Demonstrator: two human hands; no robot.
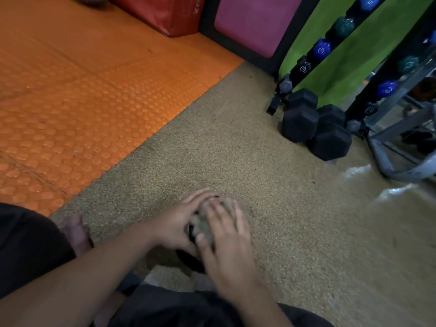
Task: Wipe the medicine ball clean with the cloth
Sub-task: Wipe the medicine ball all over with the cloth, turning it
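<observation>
A dark medicine ball (188, 257) sits on the speckled tan floor just in front of my legs, mostly hidden under my hands. A tan cloth (203, 223) lies over its top. My left hand (175, 224) cups the ball's left side, its fingers curved round the far edge. My right hand (227, 241) lies on the cloth with fingers spread, pressing it onto the ball. The picture is blurred around the hands.
An orange studded mat (77, 109) covers the floor to the left. Black hex dumbbells (316, 125) lie at the foot of a dumbbell rack (323, 49) to the right. Red (165, 13) and pink (252, 22) pads stand at the back. My bare foot (75, 232) rests at left.
</observation>
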